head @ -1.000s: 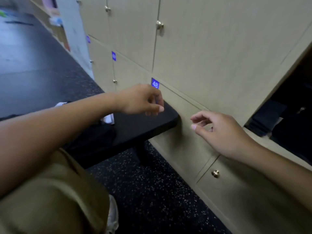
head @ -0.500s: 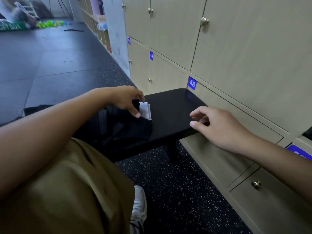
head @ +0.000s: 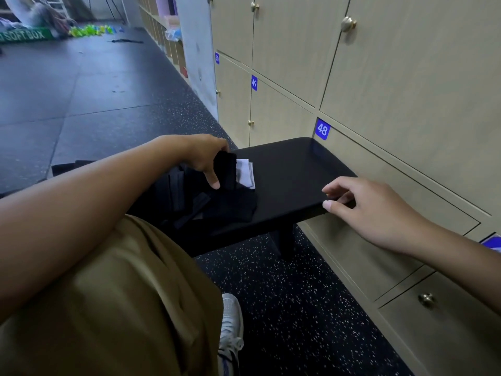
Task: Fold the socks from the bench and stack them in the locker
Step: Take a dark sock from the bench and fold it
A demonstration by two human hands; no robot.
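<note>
You sit beside a wall of beige lockers (head: 379, 77), on a dark speckled floor (head: 284, 308), with the black bench (head: 292, 180) in front of you. Your left hand (head: 206, 158) pinches a black sock (head: 226, 170) and holds it just above the pile of black socks (head: 217, 204) on the bench. A white sock (head: 245, 173) lies beside the pile. Your right hand (head: 376, 210) is over the bench corner, fingers loosely curled, holding nothing.
</note>
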